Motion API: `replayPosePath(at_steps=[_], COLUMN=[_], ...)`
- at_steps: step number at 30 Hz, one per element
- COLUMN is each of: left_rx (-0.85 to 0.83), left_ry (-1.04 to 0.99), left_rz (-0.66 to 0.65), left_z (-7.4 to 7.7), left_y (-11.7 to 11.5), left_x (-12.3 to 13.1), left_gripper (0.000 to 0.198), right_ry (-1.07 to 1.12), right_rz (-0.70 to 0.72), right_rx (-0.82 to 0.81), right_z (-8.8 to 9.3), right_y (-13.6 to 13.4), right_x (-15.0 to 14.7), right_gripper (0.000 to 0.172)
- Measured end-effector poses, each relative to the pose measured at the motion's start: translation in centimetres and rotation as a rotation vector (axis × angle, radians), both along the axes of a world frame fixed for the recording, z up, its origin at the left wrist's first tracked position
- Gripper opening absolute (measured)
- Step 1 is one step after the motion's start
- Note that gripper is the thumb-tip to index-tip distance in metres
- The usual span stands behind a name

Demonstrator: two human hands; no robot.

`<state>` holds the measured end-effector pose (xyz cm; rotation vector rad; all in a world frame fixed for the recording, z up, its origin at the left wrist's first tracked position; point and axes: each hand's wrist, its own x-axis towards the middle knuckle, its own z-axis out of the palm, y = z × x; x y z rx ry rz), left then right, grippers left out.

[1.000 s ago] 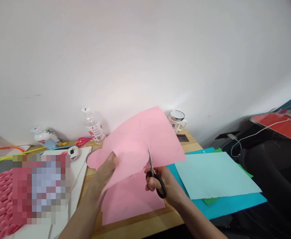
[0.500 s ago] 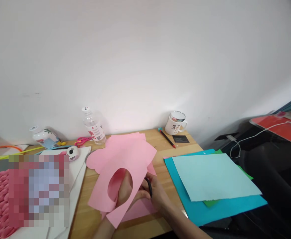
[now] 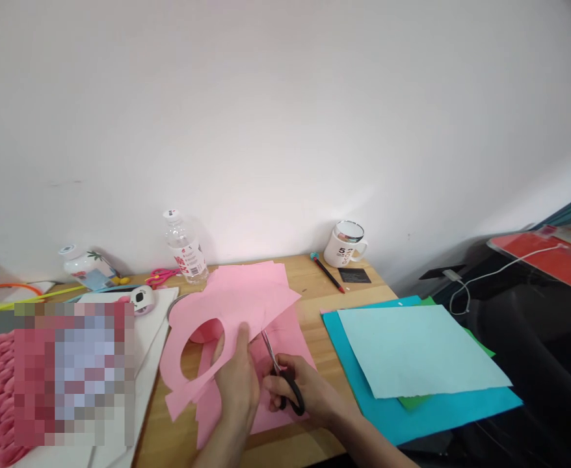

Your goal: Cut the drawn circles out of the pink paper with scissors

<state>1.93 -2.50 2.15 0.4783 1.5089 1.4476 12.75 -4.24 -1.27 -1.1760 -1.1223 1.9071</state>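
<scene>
A sheet of pink paper [image 3: 261, 302] with a large oval hole is pinched in my left hand [image 3: 237, 377], thumb on top and fingers beneath. My right hand [image 3: 300, 387] grips black-handled scissors [image 3: 291, 390] by the loops. Their metal blades meet the lower right edge of the held sheet; how far apart the blades are is hard to see. More pink sheets [image 3: 292, 325] lie underneath on the wooden table [image 3: 168, 403].
A plastic bottle [image 3: 186, 253], pink scissors [image 3: 161, 277] and a white jar [image 3: 88, 268] stand or lie at the back left. A mug [image 3: 345, 246], pen [image 3: 329, 273] and black card [image 3: 355, 275] are back right. Pale blue paper [image 3: 422, 351] covers the right side.
The pink sheet has turned and shifted left in my left hand, whose thumb now shows on top. My right hand has moved slightly down, and the scissors' blades have come into view.
</scene>
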Motion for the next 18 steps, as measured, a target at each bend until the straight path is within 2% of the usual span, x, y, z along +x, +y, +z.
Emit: replayPosePath(at_steps=[2,4,6,8,11,13,16,18], left_rx=[0.070,0.053,0.039,0.046,0.024,-0.022,-0.128,-0.148], left_ry=[-0.034,-0.059,-0.081,-0.127,-0.233,-0.285,-0.295,-0.270], left_rz=[0.058,0.018,-0.048,-0.053,0.043,0.080,0.087,0.074], left_z=[1.1,1.6,1.5,0.9,-0.1,-0.7,-1.2,-1.1], left_y=[0.5,0.7,0.5,0.1,-0.5,-0.8,-1.0,-1.0], left_x=[-0.4,-0.7,-0.9,-1.0,-1.1,-1.3,-1.9,-2.2], left_gripper=[0.026,0.030,0.031,0.027,0.020,0.019,0.017,0.017], right_ry=[-0.013,0.064,0.227,0.323,0.266,0.250,0.322,0.369], right_rz=[0.094,0.206,0.249,0.163,-0.064,-0.135,-0.067,-0.039], right_rx=[0.002,0.009,0.060,0.142,0.189,0.094,-0.123,-0.205], right_z=[0.6,1.4,2.0,2.3,2.2,1.6,0.3,-0.4], right_y=[-0.3,-0.5,-0.5,-0.4,-0.1,-0.1,-0.4,-0.7], right_x=[1.4,2.9,4.1,4.7,4.3,3.6,2.8,2.4], right_gripper=[0.029,0.033,0.040,0.050,0.057,0.057,0.068,0.073])
